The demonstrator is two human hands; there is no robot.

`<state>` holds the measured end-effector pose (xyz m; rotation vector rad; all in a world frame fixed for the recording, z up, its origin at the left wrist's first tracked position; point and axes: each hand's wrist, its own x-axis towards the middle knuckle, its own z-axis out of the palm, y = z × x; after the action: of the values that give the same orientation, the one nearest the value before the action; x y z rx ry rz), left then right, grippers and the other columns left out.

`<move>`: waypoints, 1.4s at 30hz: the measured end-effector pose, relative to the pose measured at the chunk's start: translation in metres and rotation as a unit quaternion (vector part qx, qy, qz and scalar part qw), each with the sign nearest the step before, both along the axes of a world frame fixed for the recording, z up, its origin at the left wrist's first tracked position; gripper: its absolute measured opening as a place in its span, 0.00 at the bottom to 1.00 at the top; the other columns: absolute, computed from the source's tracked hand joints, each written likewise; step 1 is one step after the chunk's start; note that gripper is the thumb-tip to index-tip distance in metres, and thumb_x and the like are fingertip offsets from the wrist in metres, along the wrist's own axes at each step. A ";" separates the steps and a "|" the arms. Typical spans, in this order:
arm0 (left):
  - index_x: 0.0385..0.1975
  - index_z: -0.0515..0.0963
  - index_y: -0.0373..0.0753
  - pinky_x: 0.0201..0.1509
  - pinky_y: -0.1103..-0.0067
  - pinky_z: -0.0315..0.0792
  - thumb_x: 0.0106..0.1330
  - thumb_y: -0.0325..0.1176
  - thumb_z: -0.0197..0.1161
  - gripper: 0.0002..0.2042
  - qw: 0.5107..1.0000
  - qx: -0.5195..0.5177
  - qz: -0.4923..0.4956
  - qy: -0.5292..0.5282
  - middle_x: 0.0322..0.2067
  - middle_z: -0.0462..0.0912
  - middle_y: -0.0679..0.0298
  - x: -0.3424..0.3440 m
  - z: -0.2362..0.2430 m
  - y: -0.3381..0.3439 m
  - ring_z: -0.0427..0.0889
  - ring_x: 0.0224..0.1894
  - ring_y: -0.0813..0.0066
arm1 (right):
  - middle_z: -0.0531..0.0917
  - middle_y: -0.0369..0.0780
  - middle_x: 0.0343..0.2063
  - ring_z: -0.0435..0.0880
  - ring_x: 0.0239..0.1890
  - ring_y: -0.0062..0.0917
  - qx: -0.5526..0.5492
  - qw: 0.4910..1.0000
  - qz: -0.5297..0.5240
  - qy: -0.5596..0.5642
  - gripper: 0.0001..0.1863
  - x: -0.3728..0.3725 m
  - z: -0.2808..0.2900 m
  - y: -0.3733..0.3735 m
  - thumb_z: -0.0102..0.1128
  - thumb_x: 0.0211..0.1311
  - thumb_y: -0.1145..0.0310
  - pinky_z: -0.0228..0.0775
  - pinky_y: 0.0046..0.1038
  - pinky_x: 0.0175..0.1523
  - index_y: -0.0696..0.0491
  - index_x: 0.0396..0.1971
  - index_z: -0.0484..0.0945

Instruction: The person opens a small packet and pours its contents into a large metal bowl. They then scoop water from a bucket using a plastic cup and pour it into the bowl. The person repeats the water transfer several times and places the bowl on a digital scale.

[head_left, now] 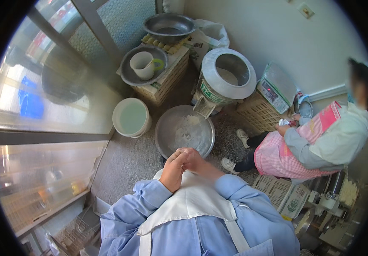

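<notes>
My left hand [173,168] and my right hand [194,161] are pressed together in front of my white apron [196,194], fingers closed and meeting at the tips; whatever may be between them is hidden. Just beyond them a wide steel basin [171,130] rests on the floor, with pale powder on its inside. Above that basin the short chute [203,106] of a white drum machine [243,87] with a round open top juts out. A white bucket [146,119] of pale liquid stands left of the basin.
Stacked crates [160,89] bear two basins and a mug. A person [341,141] in a pink checked apron stands at right, holding a small object, near a scale [282,98] on a crate. Glass doors [30,111] line the left; machinery [333,217] sits at lower right.
</notes>
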<state>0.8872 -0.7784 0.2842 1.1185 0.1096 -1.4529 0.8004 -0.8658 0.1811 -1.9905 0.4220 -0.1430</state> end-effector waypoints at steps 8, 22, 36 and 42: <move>0.33 0.74 0.43 0.38 0.83 0.64 0.64 0.45 0.52 0.12 0.997 -0.074 -0.025 0.028 0.32 0.72 0.72 -0.027 0.014 -0.017 0.68 0.36 0.83 | 0.75 0.32 0.22 0.73 0.26 0.14 0.454 0.866 -0.194 -0.077 0.11 -0.021 0.038 0.001 0.50 0.60 0.59 0.65 0.19 0.30 0.51 0.25 0.72; 0.28 0.75 0.45 0.27 0.86 0.56 0.63 0.48 0.49 0.15 0.994 0.027 -0.079 -0.076 0.24 0.72 0.74 -0.096 0.022 -0.043 0.64 0.25 0.85 | 0.74 0.48 0.42 0.78 0.38 0.39 -0.033 0.953 -0.268 -0.141 0.24 -0.093 0.040 -0.018 0.52 0.53 0.69 0.71 0.32 0.43 0.58 0.51 0.64; 0.20 0.67 0.49 0.24 0.81 0.54 0.59 0.46 0.55 0.12 0.993 0.049 -0.060 -0.085 0.20 0.67 0.73 -0.120 0.009 -0.043 0.64 0.23 0.81 | 0.65 0.48 0.54 0.65 0.55 0.42 -0.187 0.953 -0.153 -0.184 0.29 -0.114 0.051 -0.033 0.53 0.50 0.68 0.58 0.37 0.58 0.58 0.55 0.62; 0.19 0.64 0.50 0.24 0.81 0.54 0.60 0.45 0.54 0.12 0.992 0.048 -0.086 -0.081 0.21 0.67 0.75 -0.125 0.008 -0.044 0.63 0.23 0.81 | 0.66 0.46 0.53 0.63 0.57 0.40 -0.255 0.934 -0.166 -0.188 0.27 -0.119 0.056 -0.033 0.53 0.50 0.67 0.55 0.39 0.60 0.61 0.51 0.64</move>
<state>0.7624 -0.8226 0.2926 1.3469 -0.0337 -1.5143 0.6810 -0.8992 0.2370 -2.3081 0.5020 -0.9134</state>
